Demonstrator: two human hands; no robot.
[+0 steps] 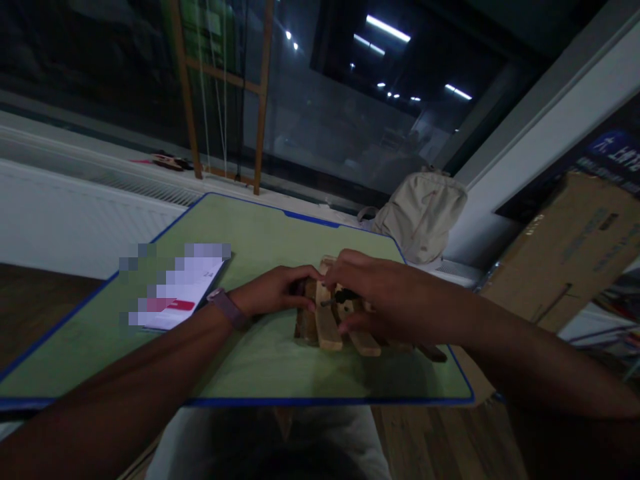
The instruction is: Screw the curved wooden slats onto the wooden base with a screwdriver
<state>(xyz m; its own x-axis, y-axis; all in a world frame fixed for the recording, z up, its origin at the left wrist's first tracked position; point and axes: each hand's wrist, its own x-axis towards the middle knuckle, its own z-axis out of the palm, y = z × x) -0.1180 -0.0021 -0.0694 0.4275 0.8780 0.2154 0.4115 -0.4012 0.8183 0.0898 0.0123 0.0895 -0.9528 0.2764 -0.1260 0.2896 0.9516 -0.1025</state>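
On the green tabletop, close to its front right part, rests a slatted wooden piece (329, 333) with light wooden bars. My left hand (280, 288), with a band on its wrist, grips the left side of this piece between thumb and fingers. From the right, my right hand (367, 287) reaches over the bars, its fingers and thumb curled around them. Between its fingers shows a small black part (346, 295), with a thin grey rod beside it; their kind is unclear. The palm side of the right hand and much of the wooden piece are hidden.
The green table (250, 227) has a blue edge. A tablet-like screen (200, 287), partly pixelated, lies on the left. Behind the table a beige backpack (425, 213) leans by the window, near a wooden frame with cords (263, 120). A cardboard box (565, 240) stands at right.
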